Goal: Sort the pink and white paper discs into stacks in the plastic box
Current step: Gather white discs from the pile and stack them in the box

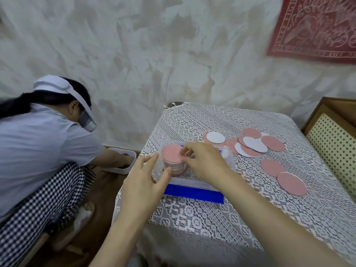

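From the head camera I see my left hand [143,178] cupped against the near left wall of the clear plastic box [157,170], thumb and fingers spread on it. My right hand [202,162] reaches over the box, fingertips [184,153] pinched at the edge of the top pink disc on the pink stack [173,160] inside — whether they grip it I cannot tell. My hands hide most of the box; its blue lid [194,192] lies just in front. Loose pink and white discs [252,145] overlap further right on the lace tablecloth [202,214]. Another person [38,151] crouches left, partly cut off.
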`<state>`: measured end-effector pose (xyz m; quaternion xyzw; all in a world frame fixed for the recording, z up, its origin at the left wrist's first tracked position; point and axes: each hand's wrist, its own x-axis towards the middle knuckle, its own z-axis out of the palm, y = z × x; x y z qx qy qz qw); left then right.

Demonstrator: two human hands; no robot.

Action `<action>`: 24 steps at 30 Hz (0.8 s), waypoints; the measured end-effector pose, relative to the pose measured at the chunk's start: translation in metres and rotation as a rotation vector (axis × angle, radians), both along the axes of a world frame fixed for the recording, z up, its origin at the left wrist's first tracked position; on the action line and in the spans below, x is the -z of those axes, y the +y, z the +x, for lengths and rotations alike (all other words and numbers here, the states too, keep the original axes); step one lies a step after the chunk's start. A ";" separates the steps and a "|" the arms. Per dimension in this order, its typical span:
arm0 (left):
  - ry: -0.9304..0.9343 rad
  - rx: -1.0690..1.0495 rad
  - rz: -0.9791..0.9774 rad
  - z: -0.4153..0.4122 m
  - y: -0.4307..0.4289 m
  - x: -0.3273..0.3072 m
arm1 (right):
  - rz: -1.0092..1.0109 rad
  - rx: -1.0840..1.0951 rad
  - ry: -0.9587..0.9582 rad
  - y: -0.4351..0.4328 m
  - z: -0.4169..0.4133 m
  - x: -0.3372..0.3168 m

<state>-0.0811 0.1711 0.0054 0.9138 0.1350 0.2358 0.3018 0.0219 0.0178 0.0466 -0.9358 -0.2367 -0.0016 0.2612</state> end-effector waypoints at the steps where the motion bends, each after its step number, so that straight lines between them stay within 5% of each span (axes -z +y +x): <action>1: -0.001 -0.001 0.002 0.000 0.000 0.000 | -0.005 -0.001 -0.002 0.000 0.000 0.000; 17: 0.007 0.015 0.023 0.000 0.004 -0.004 | -0.034 -0.083 -0.034 -0.015 -0.005 -0.012; 24: 0.121 0.070 -0.026 0.001 0.009 -0.014 | -0.063 0.201 -0.150 -0.087 -0.039 -0.008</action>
